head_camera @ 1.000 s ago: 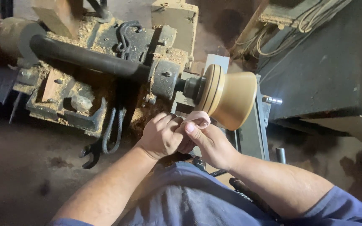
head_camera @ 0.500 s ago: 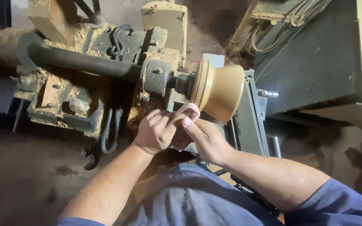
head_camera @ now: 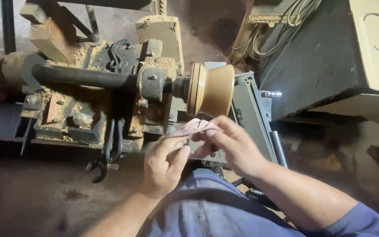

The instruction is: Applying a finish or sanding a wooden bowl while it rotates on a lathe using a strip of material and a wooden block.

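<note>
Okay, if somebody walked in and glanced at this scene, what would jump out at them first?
Most striking is the tan, bell-shaped wooden workpiece mounted on the sawdust-covered metal lathe at centre. Just below it, the left hand and right hand together pinch a small pinkish sheet of sandpaper. Dark open-ended wrenches hang from the lathe's lower left edge.

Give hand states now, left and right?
Left hand: closed on the sandpaper piece.
Right hand: closed on the same sandpaper piece.
</note>
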